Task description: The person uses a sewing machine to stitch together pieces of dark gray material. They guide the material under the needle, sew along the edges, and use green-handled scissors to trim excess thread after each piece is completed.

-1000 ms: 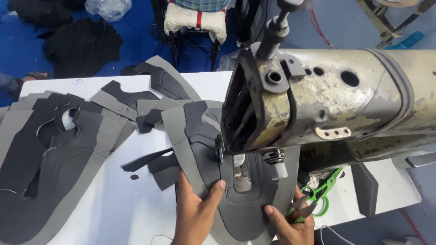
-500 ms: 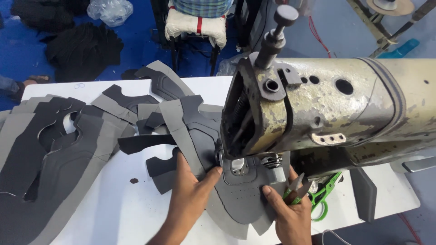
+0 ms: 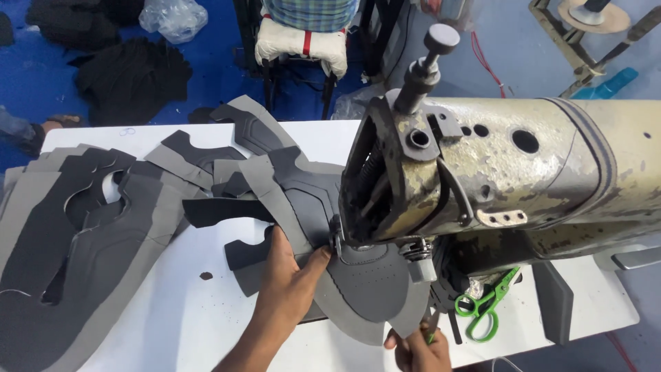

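Grey synthetic shoe-upper pieces cover most of the white counter [image 3: 172, 324], and the one being worked, a dark grey perforated shoe-upper panel [image 3: 368, 282], lies under the head of a worn, cream-coloured industrial sewing machine [image 3: 496, 172] at the near middle of the scene. The left hand [image 3: 289, 282] rests flat on the left edge of that panel, fingers [image 3: 318, 258] stretched forward and pressing the material down just beside the needle area, not closed around anything. The right hand [image 3: 416, 348] shows only partly at the near edge; its fingers pinch the near right corner of the same panel, and something thin and green sits against them, too hidden to identify. Under the panel a lighter grey layer fans out to the left and towards the far side, overlapping further cut pieces [image 3: 289, 179]. A large stack of grey and black cut uppers [image 3: 82, 241] lies well apart on the left part of the counter. Green-handled thread snips [image 3: 485, 310] lie on the counter just right of the panel, beneath the machine arm. Beyond the far edge of the counter there is a blue floor [image 3: 41, 76] with a dark heap of material [image 3: 131, 76] and a stool with a padded white seat [image 3: 299, 45].
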